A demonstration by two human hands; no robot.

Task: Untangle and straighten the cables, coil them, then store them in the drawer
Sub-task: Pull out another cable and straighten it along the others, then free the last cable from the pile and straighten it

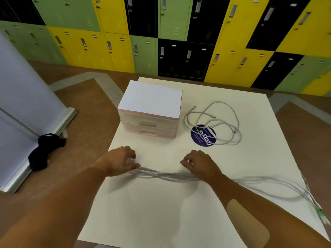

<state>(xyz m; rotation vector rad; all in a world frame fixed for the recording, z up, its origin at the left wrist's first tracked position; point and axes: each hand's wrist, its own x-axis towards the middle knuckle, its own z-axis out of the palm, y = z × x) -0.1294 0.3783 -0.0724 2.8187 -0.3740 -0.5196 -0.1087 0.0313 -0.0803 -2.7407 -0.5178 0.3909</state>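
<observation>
Btwn L grip (123, 161), R grip (198, 164): cable bundle (166, 175), stretched.

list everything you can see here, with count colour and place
drawer unit: 1, pink with a white top, two drawers shut, far left of the table
cable tangle: 1, light grey, right of the drawer unit, partly over the sticker
cable bundle: 1, grey, strands uncountable, stretched across the near side
sticker: 1, dark blue, round, on the table
table: 1, cream
cloth: 1, black, on the floor at left
lockers: many, green, yellow and black, back wall
panel: 1, white, far left
left hand: 1, fingers grip the bundle's left end
right hand: 1, fingers curled over the bundle, grip hidden
</observation>
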